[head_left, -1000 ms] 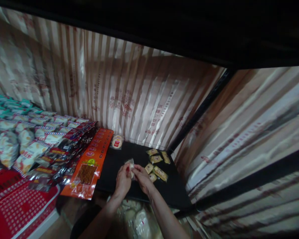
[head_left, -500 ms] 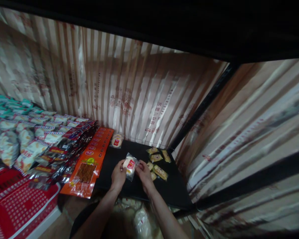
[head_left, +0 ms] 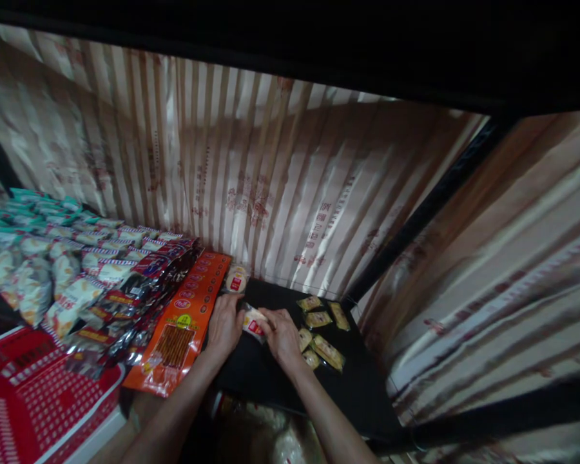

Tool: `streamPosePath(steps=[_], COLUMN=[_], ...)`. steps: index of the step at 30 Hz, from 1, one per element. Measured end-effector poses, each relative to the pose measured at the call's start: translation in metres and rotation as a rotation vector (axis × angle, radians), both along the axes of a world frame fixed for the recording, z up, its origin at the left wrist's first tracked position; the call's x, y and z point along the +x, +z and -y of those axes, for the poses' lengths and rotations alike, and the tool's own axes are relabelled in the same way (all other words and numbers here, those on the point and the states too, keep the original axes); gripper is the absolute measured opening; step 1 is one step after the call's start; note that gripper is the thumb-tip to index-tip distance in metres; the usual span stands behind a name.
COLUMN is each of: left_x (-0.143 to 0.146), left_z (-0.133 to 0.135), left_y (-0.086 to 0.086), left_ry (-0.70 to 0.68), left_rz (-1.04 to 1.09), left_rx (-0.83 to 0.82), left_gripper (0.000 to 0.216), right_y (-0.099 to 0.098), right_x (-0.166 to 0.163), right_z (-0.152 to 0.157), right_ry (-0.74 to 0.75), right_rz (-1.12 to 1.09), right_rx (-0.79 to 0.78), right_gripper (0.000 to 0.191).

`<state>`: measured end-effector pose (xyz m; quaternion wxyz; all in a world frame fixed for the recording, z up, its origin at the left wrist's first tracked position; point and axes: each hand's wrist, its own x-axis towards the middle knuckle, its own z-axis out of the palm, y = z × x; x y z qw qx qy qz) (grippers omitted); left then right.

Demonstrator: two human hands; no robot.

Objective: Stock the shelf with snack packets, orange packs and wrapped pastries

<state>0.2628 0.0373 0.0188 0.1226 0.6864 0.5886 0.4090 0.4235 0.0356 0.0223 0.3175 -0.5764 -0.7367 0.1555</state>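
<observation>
At the black shelf, I have a clear-wrapped, red-labelled cake pinched in the fingers of my right hand, not yet released; whether my left hand grips its edge, I cannot tell. One matching cake already lies behind.

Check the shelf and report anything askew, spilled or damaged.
The small yellow packets beside the right hand look untidy: they lie at mixed angles on the black shelf, while the snack bags at the left are packed in rough rows. No spill or damage shows, though the picture is dim.
</observation>
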Motion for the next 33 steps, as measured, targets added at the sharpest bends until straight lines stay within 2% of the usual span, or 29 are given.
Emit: streamPosePath(steps=[2, 3, 6, 9, 16, 22, 28, 33], left_x=[-0.002, -0.002, 0.004, 0.013, 0.018, 0.016, 0.014, 0.012], left_z=[-0.006, -0.008, -0.013, -0.019, -0.045, -0.058, -0.067, -0.067], left_y=[-0.007, -0.012, -0.028, -0.04, -0.045, -0.066, -0.09, -0.095], left_ry=[0.196, 0.249, 0.245, 0.229, 0.329, 0.261, 0.241, 0.223], left_rz=[0.1, 0.153, 0.247, 0.251, 0.274, 0.207, 0.171, 0.113], left_rx=[0.004, -0.016, -0.104, -0.172, -0.233, -0.151, -0.105, -0.104], left_gripper=[0.034, 0.034, 0.033, 0.034, 0.036, 0.039, 0.036, 0.035], right_y=[-0.009, -0.015, -0.033, -0.046, -0.066, -0.082, -0.075, -0.067], right_x=[-0.006, -0.009, -0.023, -0.039, -0.058, -0.06, -0.064, -0.069], right_z=[-0.012, -0.018, -0.036, -0.05, -0.086, -0.108, -0.106, -0.102], right_ry=[-0.151, -0.208, -0.251, -0.248, -0.251, -0.277, -0.344, -0.41], right_rz=[-0.271, -0.434, -0.839, -0.963, -0.823, -0.552, -0.294, -0.186], right_rx=[-0.112, -0.171, -0.298, -0.362, -0.353, -0.331, -0.39, -0.368], right_gripper=[0.024, 0.026, 0.033, 0.034, 0.031, 0.022, 0.019, 0.024])
